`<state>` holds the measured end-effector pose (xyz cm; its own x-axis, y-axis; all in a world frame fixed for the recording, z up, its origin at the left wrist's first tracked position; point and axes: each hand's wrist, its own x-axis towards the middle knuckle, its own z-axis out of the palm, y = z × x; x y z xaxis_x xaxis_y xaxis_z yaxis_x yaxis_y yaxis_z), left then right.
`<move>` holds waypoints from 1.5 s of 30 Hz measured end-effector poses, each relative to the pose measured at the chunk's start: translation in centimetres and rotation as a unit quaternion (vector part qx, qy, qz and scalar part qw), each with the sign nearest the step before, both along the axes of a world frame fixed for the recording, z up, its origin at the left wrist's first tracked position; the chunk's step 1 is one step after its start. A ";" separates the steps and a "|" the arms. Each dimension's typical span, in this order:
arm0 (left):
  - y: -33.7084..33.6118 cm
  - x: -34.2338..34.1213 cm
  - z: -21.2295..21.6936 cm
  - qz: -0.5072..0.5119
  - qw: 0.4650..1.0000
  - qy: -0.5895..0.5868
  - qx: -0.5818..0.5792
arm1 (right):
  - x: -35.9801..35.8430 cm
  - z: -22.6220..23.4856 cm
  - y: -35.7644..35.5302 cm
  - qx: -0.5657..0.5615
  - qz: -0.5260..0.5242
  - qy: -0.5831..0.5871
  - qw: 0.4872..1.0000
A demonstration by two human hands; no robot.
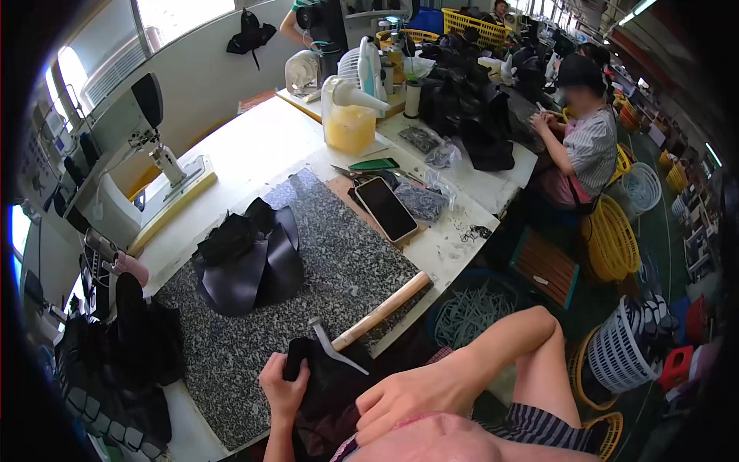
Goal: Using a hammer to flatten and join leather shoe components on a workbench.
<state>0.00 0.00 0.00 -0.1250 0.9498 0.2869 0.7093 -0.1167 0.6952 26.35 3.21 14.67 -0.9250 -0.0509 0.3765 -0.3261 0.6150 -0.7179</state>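
Granite (pixel 331 239) lies bare between left hand (pixel 282 383) and black pieces (pixel 248 262).

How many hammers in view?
1: the hammer at the near right side of the speckled slab, its head beside the black piece in the left hand. Others may be hidden.

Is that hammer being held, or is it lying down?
Lying down: the hammer has its handle across the speckled slab, with left hand and right hand both off it.

Matte black, soft-looking piece (pixel 327 391), one end raised and rounded, between the hands (pixel 283 387).
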 end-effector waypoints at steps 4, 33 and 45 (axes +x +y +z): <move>-0.8 0.7 0.1 -0.010 1.000 0.008 -0.004 | 4.0 -1.5 0.1 -0.143 -0.119 0.032 0.982; -0.6 -0.6 0.7 -0.011 0.999 0.012 0.028 | 3.3 -25.9 -2.6 0.007 -0.047 -0.487 0.872; -0.7 -0.5 0.6 -0.003 0.999 -0.003 0.037 | -0.6 -22.6 -3.6 0.118 -0.071 -0.399 0.907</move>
<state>-0.47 -0.70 0.65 -0.1211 0.9266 0.3560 0.7039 -0.1727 0.6890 25.79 -0.35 -7.92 -0.9017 0.0983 -0.4210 0.3335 0.7779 -0.5326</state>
